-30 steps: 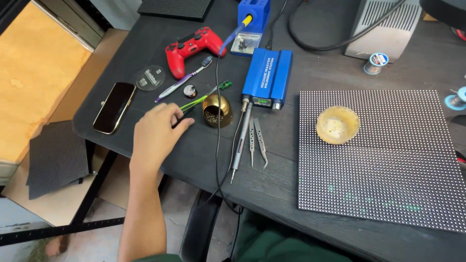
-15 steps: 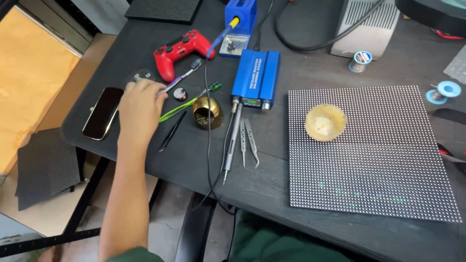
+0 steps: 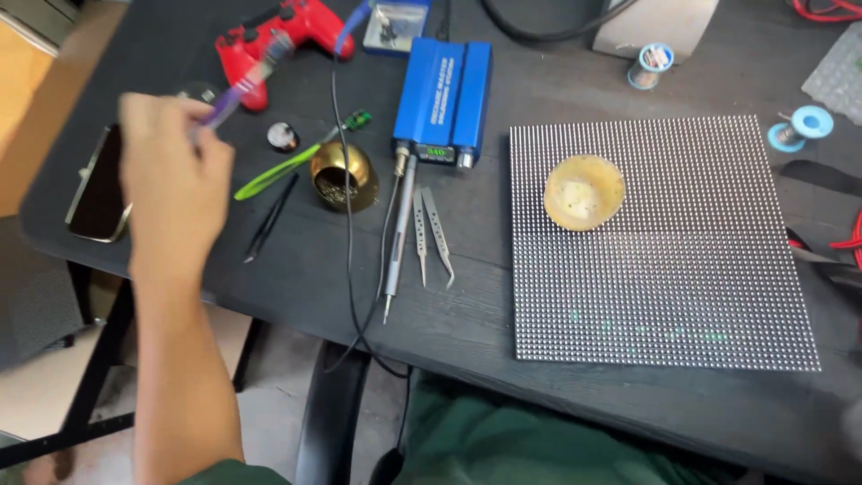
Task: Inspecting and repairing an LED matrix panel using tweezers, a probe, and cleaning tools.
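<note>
Head view only. Blurred by motion: left hand [image 3: 175, 184], raised over the left part of the black table [image 3: 296, 296], fingers closed around the handle of a purple brush [image 3: 241, 85]; exact finger placement hard to make out, the brush's far end slanting up toward the red game controller [image 3: 278, 31], itself cut off at the top edge. Right hand out of sight. Partly hidden behind the left hand: a dark phone [image 3: 90, 193] lying flat near the table's left edge. Cut off at the top: a small blue stand [image 3: 395, 22] and a grey box [image 3: 651, 22]. Just right of the hand, well clear of it: a small round dark cap [image 3: 283, 136], a green-handled tool [image 3: 287, 166], black tweezers [image 3: 272, 216], and a brass bowl [image 3: 346, 175] holding a tangle of metal wool, dim inside. Further right, a blue soldering station [image 3: 443, 90], with a thin soldering iron [image 3: 400, 238] lying below it, tip toward the near edge, a black cord looping across, and silver tweezers [image 3: 429, 233] beside the iron. Right half of the table taken by a large square LED panel [image 3: 664, 296], bearing a shallow yellow dish [image 3: 584, 191] with pale residue inside. Two small spools [image 3: 651, 63] of wire beyond the panel's far edge. Red cable at the right border, mostly cut off.
</note>
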